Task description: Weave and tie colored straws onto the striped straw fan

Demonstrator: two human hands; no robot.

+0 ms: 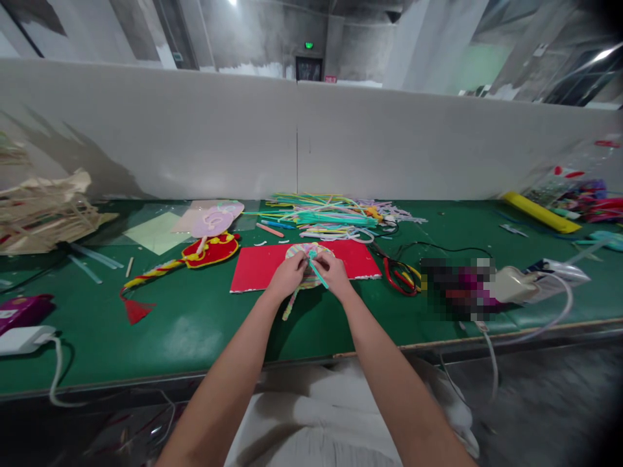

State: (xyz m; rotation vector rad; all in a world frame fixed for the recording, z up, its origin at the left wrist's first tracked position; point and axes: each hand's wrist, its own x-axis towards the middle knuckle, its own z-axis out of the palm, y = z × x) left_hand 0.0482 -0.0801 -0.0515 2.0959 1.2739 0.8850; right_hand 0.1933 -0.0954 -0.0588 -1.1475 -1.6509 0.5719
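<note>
Here, the right hand [331, 271] pinches a teal strip [319, 275] between thumb and fingers, its free end slanting down toward the body. The left hand [291, 272] is bent in close beside it, fingertips at a small teal curl [312, 253]; whether they pinch the curl or only steady it, I cannot tell. Both hands are over a round striped fan [294, 250], whose handle [291, 307] juts down past the near edge of a red board [254, 268]. The fan lies on that board, partly hidden by the hands.

Just beyond the board is a loose heap of fuzzy stems [324, 215], mostly teal, yellow and pale purple, with an orange pen-like stick [270, 230] near its left end. To the right of the board lie red-handled scissors [403, 279]; farther right are a white adapter [514, 285] and, toward the back, a yellow packet [540, 211].

On the left, a red and yellow fan [214, 250] trails a twisted handle and a red tassel [138, 311]. A purple disc [217, 218] sits behind it, near a pale green sheet [156, 233]. A bundle of wooden pieces [46, 214] stands at the far left of the green table [187, 344], which backs onto a pale partition [195, 136].
</note>
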